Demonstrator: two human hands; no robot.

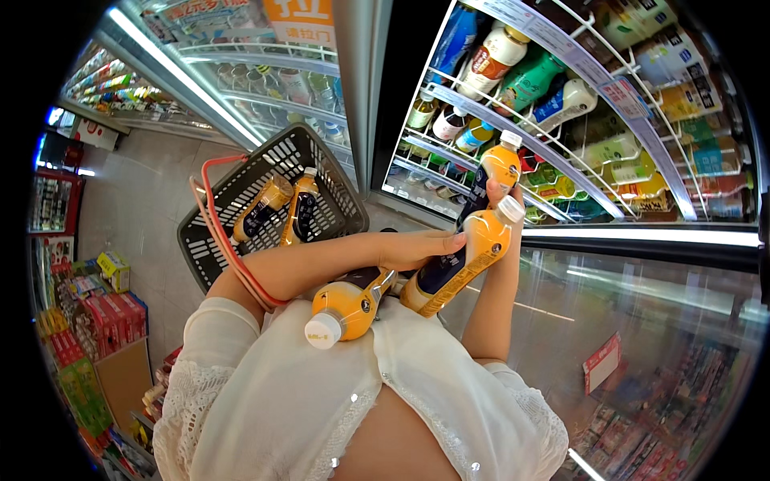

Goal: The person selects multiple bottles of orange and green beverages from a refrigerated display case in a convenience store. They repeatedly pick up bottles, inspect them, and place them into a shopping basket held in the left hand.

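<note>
My left hand is on a plastic drink bottle with orange-yellow ends, a dark label and a white cap. My thumb presses the bottle's side. Between my left forearm and my chest a similar bottle is tucked, cap towards me. My right hand holds another such bottle upright, behind the first; part of that hand is hidden. From my left forearm hangs a dark plastic shopping basket by its red handles. Inside it lie two matching bottles.
In front of me stands a lit drinks cooler with wire-edged shelves of bottles. A glass door is to my right, another cooler door ahead left. Stacked boxed goods stand on the left, beside the tiled floor.
</note>
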